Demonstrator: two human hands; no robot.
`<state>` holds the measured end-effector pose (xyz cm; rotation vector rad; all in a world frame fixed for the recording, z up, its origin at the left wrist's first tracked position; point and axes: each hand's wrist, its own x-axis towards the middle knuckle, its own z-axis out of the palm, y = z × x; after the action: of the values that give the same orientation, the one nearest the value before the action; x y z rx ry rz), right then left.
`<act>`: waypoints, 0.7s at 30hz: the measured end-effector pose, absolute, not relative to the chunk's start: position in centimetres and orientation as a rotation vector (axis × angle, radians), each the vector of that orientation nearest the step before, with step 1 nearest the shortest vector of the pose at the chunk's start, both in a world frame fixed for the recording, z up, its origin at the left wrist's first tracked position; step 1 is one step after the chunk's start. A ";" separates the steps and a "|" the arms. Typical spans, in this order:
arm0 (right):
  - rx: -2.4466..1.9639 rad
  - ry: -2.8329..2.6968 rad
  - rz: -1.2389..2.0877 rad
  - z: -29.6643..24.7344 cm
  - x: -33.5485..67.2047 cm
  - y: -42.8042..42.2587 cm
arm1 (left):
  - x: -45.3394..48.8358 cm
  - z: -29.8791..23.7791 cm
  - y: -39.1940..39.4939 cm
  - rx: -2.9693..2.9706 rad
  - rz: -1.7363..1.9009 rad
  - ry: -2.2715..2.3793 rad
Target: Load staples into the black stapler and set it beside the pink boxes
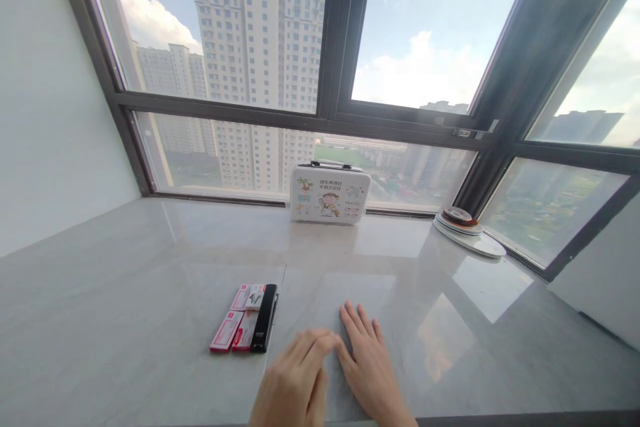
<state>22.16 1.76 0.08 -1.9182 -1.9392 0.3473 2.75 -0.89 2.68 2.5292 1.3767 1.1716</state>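
Observation:
My right hand (367,360) lies flat on the grey marble-look surface (165,367), fingers stretched forward. Beside it, my left hand (300,373) is raised a little, its fingers bent and pressed together. Its fingertips meet the right thumb; whether anything small is between them is hidden. To the left of both hands lies a black stapler (265,320). Touching the stapler's left side are several small red and white boxes, among them a box at the front left (227,331) and a box with a dark picture on it (255,298). Neither hand touches these things.
A white case with cartoon prints (330,197) stands upright against the window (230,153). At the back right corner, a stack of round plates or discs (467,230) leans low by the window frame. A white wall (60,113) bounds the left side.

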 end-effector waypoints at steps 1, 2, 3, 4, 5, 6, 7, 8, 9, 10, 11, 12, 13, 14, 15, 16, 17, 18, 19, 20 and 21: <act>-1.919 -1.890 0.390 0.1 22.1 2.0 | 3.0 2.1 0.2 2.565 1.077 1.398; -1.915 -1.833 0.442 0.2 22.0 2.2 | 3.2 1.3 1.0 2.600 0.969 1.429; -1.895 -1.776 0.500 0.4 21.7 2.4 | 3.3 0.4 1.5 2.623 0.905 1.468; -1.851 -1.723 0.560 0.7 21.1 2.6 | 3.3 -0.6 1.8 2.652 0.868 1.502; -1.785 -1.682 0.615 1.0 20.3 2.8 | 3.2 -1.5 1.8 2.685 0.833 1.519; -1.703 -1.658 0.665 1.4 19.2 3.0 | 3.1 -2.4 1.7 2.722 0.789 1.509; -1.614 -1.648 0.706 1.9 17.9 3.2 | 2.8 -3.2 1.5 2.758 0.744 1.481; -1.540 -1.651 0.726 2.3 16.3 3.5 | 2.4 -3.8 1.2 2.790 0.694 1.433; -1.478 -1.682 0.739 2.8 14.7 3.9 | 2.0 -4.3 0.9 2.813 0.644 1.378; -1.453 -1.692 0.728 3.1 13.0 4.4 | 1.5 -4.8 0.6 2.825 0.605 1.331; -1.436 -1.714 0.704 3.4 11.3 4.9 | 1.0 -5.2 0.4 2.830 0.576 1.297; -1.440 -1.722 0.660 3.6 9.7 5.6 | 0.5 -5.6 0.1 2.830 0.561 1.272; -1.461 -1.728 0.621 3.8 8.5 6.3 | 0.1 -5.9 -0.1 2.831 0.561 1.247; -1.484 -1.740 0.586 3.8 7.5 7.0 | -0.4 -6.0 -0.3 2.826 0.584 1.231; -1.504 -1.757 0.551 3.9 7.0 7.6 | -0.8 -6.0 -0.5 2.803 0.637 1.239; -1.515 -1.784 0.522 3.9 6.9 8.1 | -1.2 -5.9 -0.7 2.756 0.722 1.270; -1.515 -1.819 0.498 3.9 7.3 8.5 | -1.4 -5.5 -0.9 2.682 0.826 1.324; -1.507 -1.860 0.479 4.0 8.0 8.7 | -1.6 -4.9 -1.1 2.590 0.930 1.384; -1.498 -1.901 0.465 4.1 9.1 8.6 | -1.7 -4.2 -1.2 2.497 1.020 1.441; -1.491 -1.933 0.454 4.2 10.5 8.4 | -1.6 -3.4 -1.2 2.425 1.080 1.478; -1.497 -1.954 0.446 4.4 11.9 7.9 | -1.4 -2.6 -1.2 2.391 1.104 1.492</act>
<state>11.91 7.93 4.39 -1.4973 -1.9540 0.4460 -1.43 -1.15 -2.59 2.3908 1.4925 1.1037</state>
